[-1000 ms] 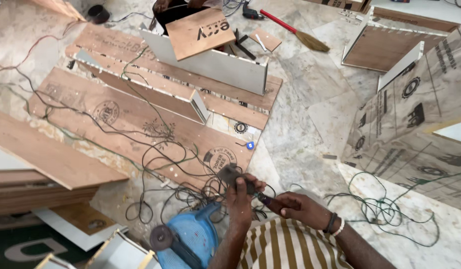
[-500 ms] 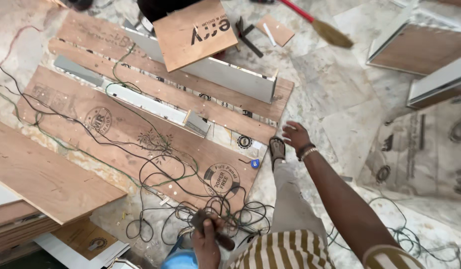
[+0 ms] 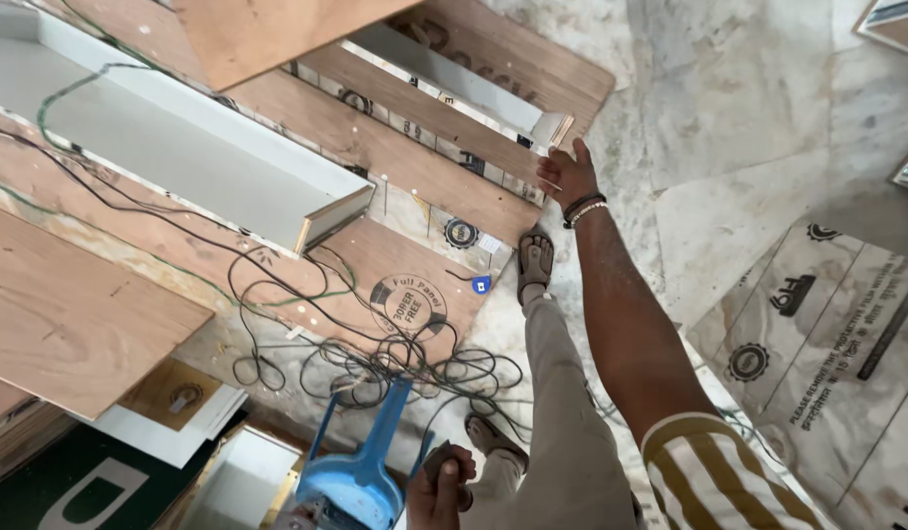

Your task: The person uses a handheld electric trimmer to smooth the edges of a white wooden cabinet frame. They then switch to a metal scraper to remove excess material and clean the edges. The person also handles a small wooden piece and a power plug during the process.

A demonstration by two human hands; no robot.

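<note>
Right hand stretched to upper centre of frame, fingers spread, tips touching end of white-edged plywood strip. Strip's long axis running from hand up-left, toward upper centre, over brown plywood boards. Left hand low at bottom centre, closed round small dark tool (kind unclear), beside blue stool and well apart from strip. Right hand clearly nearer. Tangled black cables between the two.

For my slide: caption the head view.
Right hand touches a plywood plank; left hand grips a dark tool above tangled cables.
</note>
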